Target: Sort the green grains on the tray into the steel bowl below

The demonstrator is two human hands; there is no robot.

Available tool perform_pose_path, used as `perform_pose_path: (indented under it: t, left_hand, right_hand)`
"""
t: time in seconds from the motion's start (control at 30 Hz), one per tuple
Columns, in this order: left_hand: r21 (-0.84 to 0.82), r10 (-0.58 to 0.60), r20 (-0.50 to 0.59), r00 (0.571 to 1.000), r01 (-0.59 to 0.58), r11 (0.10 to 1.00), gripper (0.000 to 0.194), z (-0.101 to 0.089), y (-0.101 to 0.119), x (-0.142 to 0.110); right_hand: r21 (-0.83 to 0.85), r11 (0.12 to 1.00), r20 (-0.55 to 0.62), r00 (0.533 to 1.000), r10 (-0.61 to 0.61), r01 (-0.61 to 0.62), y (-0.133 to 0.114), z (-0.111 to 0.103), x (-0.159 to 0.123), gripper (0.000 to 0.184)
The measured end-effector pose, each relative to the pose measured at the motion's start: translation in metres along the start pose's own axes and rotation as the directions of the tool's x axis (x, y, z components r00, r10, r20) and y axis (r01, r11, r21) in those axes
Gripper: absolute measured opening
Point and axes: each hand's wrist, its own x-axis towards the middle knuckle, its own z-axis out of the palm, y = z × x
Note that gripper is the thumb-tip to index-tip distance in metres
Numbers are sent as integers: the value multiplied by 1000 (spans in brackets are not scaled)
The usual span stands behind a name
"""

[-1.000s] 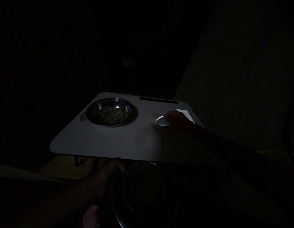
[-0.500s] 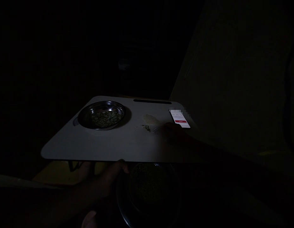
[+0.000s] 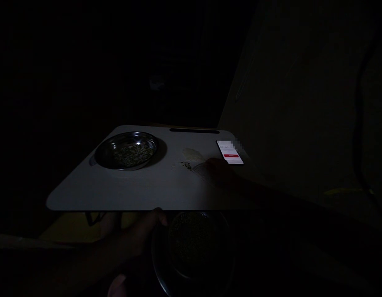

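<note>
My left hand (image 3: 153,220) grips the rim of a metal bowl (image 3: 161,280) just below the table's front edge, its thumb over the side. Small greenish grains (image 3: 193,239) fill the bottom of that bowl. My right hand (image 3: 218,170) is low over the white table (image 3: 94,194), very dark, with its fingers drawn together. At its fingertips is a pale, thin, clear-looking piece (image 3: 200,168) whose kind I cannot make out. Beside it lie a few dark grains (image 3: 186,165) and, behind them, a patch of pale grains (image 3: 192,154).
A shiny steel bowl (image 3: 129,167) with a mix of pale and greenish bits stands on the table's left. A lit phone (image 3: 230,153) lies at the right. A dark slot (image 3: 193,130) runs along the back edge. A wall (image 3: 302,103) rises on the right; the room is very dark.
My right hand has moved slightly left toward the dark grains, and the pale piece shows more at its fingertips. The view has shifted a little. My left hand stays on the bowl.
</note>
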Motion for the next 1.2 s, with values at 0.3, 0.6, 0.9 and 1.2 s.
perform_pose_path:
  t: [0.3, 0.6, 0.9, 1.2]
  left_hand:
    - [-22, -24, 34, 999, 24, 999, 9, 0, 1, -2]
    - [-7, -16, 24, 1000, 16, 1000, 9, 2, 3, -4]
    - [-44, -19, 105, 994, 24, 999, 14, -4, -3, 4]
    - [-6, -26, 64, 998, 27, 1000, 9, -5, -1, 4]
  right_hand:
    - [48, 998, -35, 999, 38, -36, 4, 4, -1, 27]
    - [83, 996, -39, 999, 37, -34, 6, 5, 0, 29]
    - [79, 996, -67, 996, 51, -46, 8, -3, 5, 28]
    - [99, 995, -29, 1000, -2, 5, 7, -6, 2, 22]
